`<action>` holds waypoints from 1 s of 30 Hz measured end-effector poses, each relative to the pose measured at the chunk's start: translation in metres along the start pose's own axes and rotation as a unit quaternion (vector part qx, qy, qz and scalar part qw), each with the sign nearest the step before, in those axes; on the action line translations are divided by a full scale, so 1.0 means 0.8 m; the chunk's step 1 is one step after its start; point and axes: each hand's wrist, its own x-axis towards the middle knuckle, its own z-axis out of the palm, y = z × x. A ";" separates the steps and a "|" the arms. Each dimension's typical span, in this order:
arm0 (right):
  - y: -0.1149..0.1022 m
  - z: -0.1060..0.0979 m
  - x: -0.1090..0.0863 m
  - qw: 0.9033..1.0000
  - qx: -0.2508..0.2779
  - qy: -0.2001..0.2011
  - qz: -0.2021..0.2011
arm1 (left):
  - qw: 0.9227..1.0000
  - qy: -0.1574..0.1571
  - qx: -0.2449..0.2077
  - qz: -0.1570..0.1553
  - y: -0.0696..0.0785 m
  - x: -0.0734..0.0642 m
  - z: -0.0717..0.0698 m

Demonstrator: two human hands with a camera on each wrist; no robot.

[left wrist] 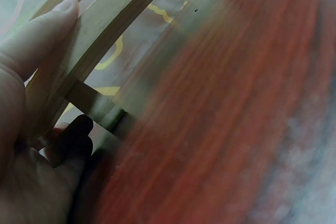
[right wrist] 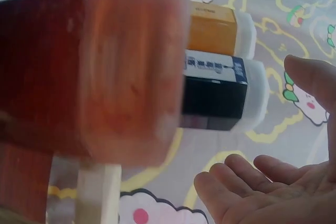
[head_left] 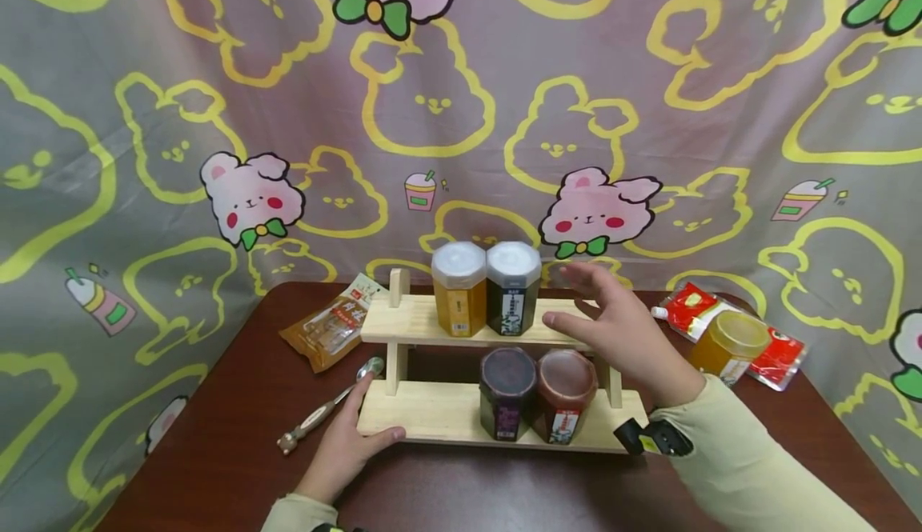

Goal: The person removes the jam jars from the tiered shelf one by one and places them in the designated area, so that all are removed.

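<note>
A two-tier wooden rack [head_left: 439, 412] stands on the table. My left hand [head_left: 346, 444] grips the left end of its lower board, thumb [left wrist: 52, 30] on the wood and fingers curled underneath. On the upper tier, an amber jar [head_left: 459, 296] and a dark jar [head_left: 514, 292] with white lids stand side by side. A purple-black jar [head_left: 507, 396] and a reddish-brown jar [head_left: 565, 400] sit together on the lower tier. My right hand [head_left: 623, 332] is just right of the dark jar, fingers spread and holding nothing; the right wrist view shows its palm [right wrist: 278, 192] bare.
Right of the rack, a yellow jar [head_left: 731, 344] stands by red packets [head_left: 695, 308] on the dark brown table [head_left: 238, 404]. To the left lie a brown snack bag [head_left: 327, 328] and a spoon [head_left: 317, 416] with a figurine handle. A patterned curtain [head_left: 461, 116] hangs behind.
</note>
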 end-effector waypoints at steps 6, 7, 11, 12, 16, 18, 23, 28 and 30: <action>0.002 0.017 0.006 1.000 0.020 -0.011 0.012 | 1.000 0.000 -0.001 0.003 -0.001 0.000 0.000; 0.002 0.019 0.007 1.000 0.023 -0.013 0.012 | 1.000 0.000 -0.001 0.004 -0.001 0.000 0.000; 0.002 0.027 0.010 0.999 0.028 -0.019 0.013 | 1.000 0.001 -0.006 0.007 -0.002 0.000 0.000; 0.002 0.028 0.010 0.999 0.027 -0.019 0.011 | 1.000 0.001 -0.006 0.007 -0.002 -0.001 0.000; 0.000 0.033 0.012 1.000 0.025 -0.016 0.010 | 1.000 0.001 -0.005 0.007 -0.002 0.000 0.000; 0.000 0.034 0.012 1.000 0.026 -0.015 0.010 | 1.000 0.001 -0.004 0.008 -0.002 -0.001 0.000; 0.000 0.037 0.013 1.000 0.010 -0.014 0.025 | 1.000 0.001 -0.001 0.008 -0.001 -0.001 0.000; 0.001 0.041 0.018 0.999 0.003 -0.014 0.043 | 1.000 0.002 -0.002 0.011 0.001 -0.002 -0.001; 0.003 0.043 0.022 0.999 0.003 -0.014 0.048 | 1.000 0.003 -0.004 0.011 0.002 -0.002 -0.001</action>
